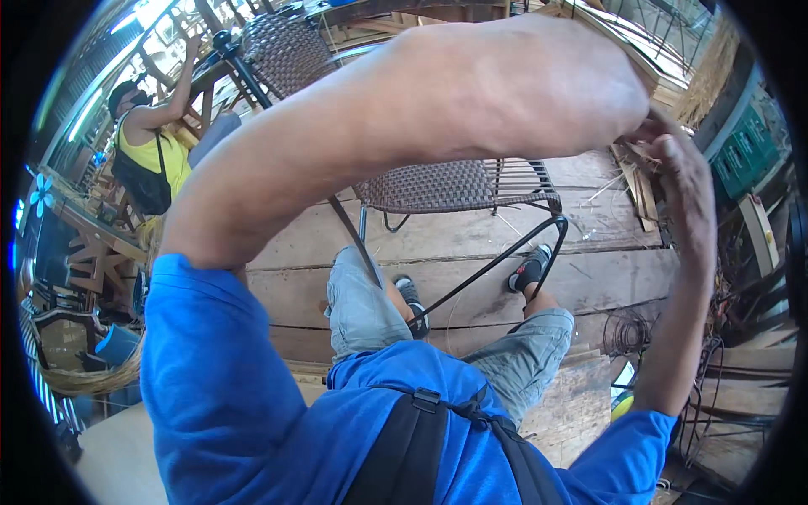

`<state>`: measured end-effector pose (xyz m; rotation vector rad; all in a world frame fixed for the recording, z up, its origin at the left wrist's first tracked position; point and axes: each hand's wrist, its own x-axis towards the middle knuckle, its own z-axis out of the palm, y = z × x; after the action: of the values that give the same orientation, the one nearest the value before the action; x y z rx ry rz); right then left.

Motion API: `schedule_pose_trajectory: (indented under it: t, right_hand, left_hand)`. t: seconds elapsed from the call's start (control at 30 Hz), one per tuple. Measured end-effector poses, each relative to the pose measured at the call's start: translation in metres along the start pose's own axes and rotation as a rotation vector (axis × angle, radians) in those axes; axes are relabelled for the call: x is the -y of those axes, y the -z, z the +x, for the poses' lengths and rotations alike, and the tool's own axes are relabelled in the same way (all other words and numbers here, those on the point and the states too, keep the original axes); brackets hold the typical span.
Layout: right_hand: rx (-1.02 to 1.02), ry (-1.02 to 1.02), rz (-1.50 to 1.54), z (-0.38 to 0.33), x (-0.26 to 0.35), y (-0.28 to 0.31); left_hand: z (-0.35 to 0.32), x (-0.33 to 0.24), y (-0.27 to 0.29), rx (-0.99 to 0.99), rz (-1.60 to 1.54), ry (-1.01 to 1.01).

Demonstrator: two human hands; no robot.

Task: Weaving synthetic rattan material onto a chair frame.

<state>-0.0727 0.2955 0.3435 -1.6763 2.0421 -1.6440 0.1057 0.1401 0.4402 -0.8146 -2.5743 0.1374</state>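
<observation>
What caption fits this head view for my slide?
Both raised hands, left hand and right hand, meet at a wicker strand above a woven chair with a black metal frame.

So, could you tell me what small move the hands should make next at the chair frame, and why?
Probably draw the strand snug with the right hand. Both hands meet at the upper right, the left hand against the woven piece, and the chair seat shows bare spokes at its right end. The fingers' grip is too blurred to tell.
</observation>
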Motion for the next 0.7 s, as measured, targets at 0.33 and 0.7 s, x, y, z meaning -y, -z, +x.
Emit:
schedule_pose_trajectory:
  t: [0.33, 0.7]
  right_hand:
    - [-0.284, -0.097, -0.813, -0.092, -0.115, 0.054]
    - [-0.335, -0.198, -0.569, -0.121, -0.156, -0.013]
  left_hand:
    - [-0.097, 0.036, -0.037, 0.101, 0.355, 0.488]
    - [-0.175, 0.005, -0.16, -0.055, -0.236, 0.941]
